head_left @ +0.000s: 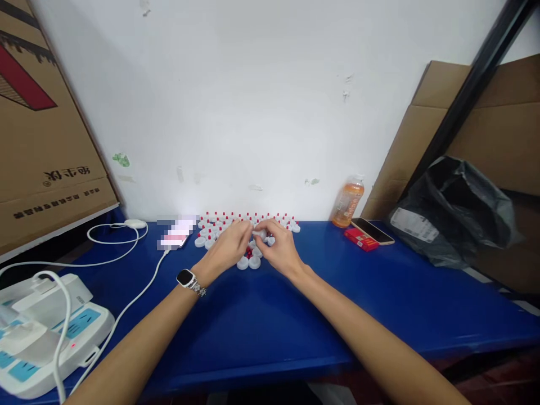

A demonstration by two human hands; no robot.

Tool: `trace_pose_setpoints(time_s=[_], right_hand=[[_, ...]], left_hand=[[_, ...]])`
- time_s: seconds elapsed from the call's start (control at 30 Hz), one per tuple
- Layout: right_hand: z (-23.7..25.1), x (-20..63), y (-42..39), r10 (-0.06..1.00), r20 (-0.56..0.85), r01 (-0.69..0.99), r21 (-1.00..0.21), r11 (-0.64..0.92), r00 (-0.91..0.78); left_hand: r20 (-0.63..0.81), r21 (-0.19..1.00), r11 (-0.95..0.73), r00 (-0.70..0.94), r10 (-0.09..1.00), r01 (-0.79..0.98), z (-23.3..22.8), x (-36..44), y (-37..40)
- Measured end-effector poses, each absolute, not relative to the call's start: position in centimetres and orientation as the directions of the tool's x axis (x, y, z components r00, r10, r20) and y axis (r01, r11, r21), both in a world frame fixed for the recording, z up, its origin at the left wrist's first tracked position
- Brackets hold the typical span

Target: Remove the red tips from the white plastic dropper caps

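Note:
Both of my hands meet over a heap of small white caps (pixel 210 235) with red tips near the back of the blue table (pixel 270 315). My left hand (pixel 228 247), with a watch on its wrist, and my right hand (pixel 280 247) pinch one small white cap (pixel 259 233) between their fingertips. A few loose white caps (pixel 248 262) and small red pieces (pixel 248 254) lie just below my fingers. More red-tipped caps (pixel 248 217) stand in rows along the wall.
A charging phone (pixel 177 233) lies left of the caps, its white cable running to a power strip (pixel 46 332) at front left. An orange drink bottle (pixel 348 201), a red pack (pixel 361 239) under another phone (pixel 372 230), a black bag (pixel 455 214) and cardboard boxes (pixel 42 124) stand around.

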State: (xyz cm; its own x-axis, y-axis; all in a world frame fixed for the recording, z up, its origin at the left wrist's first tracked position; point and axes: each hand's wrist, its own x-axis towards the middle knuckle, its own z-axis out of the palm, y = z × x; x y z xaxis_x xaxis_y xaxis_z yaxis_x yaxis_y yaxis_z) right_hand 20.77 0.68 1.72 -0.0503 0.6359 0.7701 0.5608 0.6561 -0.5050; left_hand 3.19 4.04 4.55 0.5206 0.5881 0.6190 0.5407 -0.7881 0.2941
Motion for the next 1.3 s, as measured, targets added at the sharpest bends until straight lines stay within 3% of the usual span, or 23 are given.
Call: trace_pose_setpoints(time_s=[0.07, 0.1, 0.2, 0.3, 0.37, 0.5, 0.63, 0.8, 0.93, 1.07, 1.17, 1.3], right_hand=[[1.5, 22.0, 1.0, 0.639, 0.769, 0.599, -0.51, 0.618, -0.005], [1.4, 22.7, 1.2, 0.637, 0.77, 0.615, -0.514, 0.598, 0.023], [1.0, 24.4, 1.4, 0.652, 0.756, 0.65, -0.525, 0.549, 0.06], [0.5, 24.8, 1.4, 0.745, 0.667, 0.698, -0.533, 0.478, -0.001], [0.2, 24.6, 1.2, 0.778, 0.625, 0.723, -0.509, 0.467, -0.063], [-0.3, 24.1, 0.9, 0.797, 0.593, 0.775, -0.45, 0.445, -0.114], [-0.4, 24.1, 0.9, 0.905, 0.397, 0.75, -0.551, 0.367, -0.151], [-0.1, 24.9, 1.5, 0.92, 0.392, 0.735, -0.627, 0.26, 0.008], [-0.7, 25.3, 2.8, 0.92, 0.376, 0.783, -0.603, 0.152, 0.112], [-1.1, 25.1, 3.5, 0.942, 0.317, 0.815, -0.572, 0.096, 0.112], [0.0, 24.5, 2.7, 0.903, 0.422, 0.842, -0.514, 0.167, 0.079], [2.0, 23.0, 0.7, 0.748, 0.663, 0.842, -0.38, 0.383, -0.041]], left_hand=[[0.644, 0.467, -0.694, 0.327, 0.691, 0.548, 5.3, 2.4, 4.3], [0.649, 0.494, -0.665, 0.271, 0.711, 0.56, 5.5, 2.1, 4.4], [0.606, 0.348, -0.732, 0.455, 0.652, 0.586, 5.1, 1.6, 4.9], [0.482, 0.233, -0.772, 0.619, 0.62, 0.591, 3.3, 1.7, 5.4], [0.441, 0.237, -0.767, 0.637, 0.632, 0.597, 2.3, 1.6, 5.5], [0.501, 0.283, -0.757, 0.582, 0.641, 0.59, 1.8, 1.1, 5.3], [0.512, 0.299, -0.759, 0.574, 0.639, 0.578, 2.2, 0.9, 4.7], [0.511, 0.295, -0.773, 0.59, 0.625, 0.562, 2.3, 1.2, 4.6], [0.51, 0.323, -0.751, 0.563, 0.651, 0.576, 2.1, 1.6, 4.8], [0.509, 0.344, -0.733, 0.54, 0.671, 0.586, 2.0, 2.0, 4.6], [0.538, 0.35, -0.75, 0.535, 0.651, 0.561, 2.2, 2.3, 4.1], [0.595, 0.364, -0.78, 0.517, 0.615, 0.509, 2.6, 2.7, 3.2]])
